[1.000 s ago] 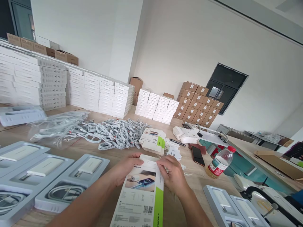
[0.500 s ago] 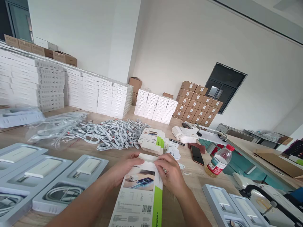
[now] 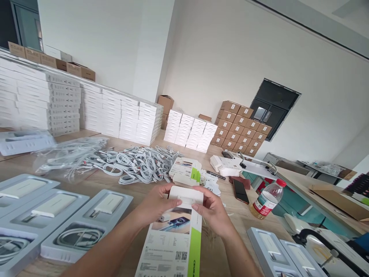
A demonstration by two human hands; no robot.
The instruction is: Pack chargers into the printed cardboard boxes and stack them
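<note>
A flat white and green printed carton lies in front of me, its white end flap at the far end. On the left side of that end, my left hand grips the carton, thumb on the flap's lower edge. My right hand pinches the right corner, thumb on top and fingers behind. Just beyond sit similar cartons. To the left, grey trays hold white chargers and coiled cables.
A heap of grey cables lies ahead, with stacks of white boxes behind. Rightward are a phone, a red-capped bottle and more trays. Brown cartons are piled by the far wall.
The end flap has folded down toward me over the carton's printed face. Both thumbs have moved onto it. The carton stays in both hands.
</note>
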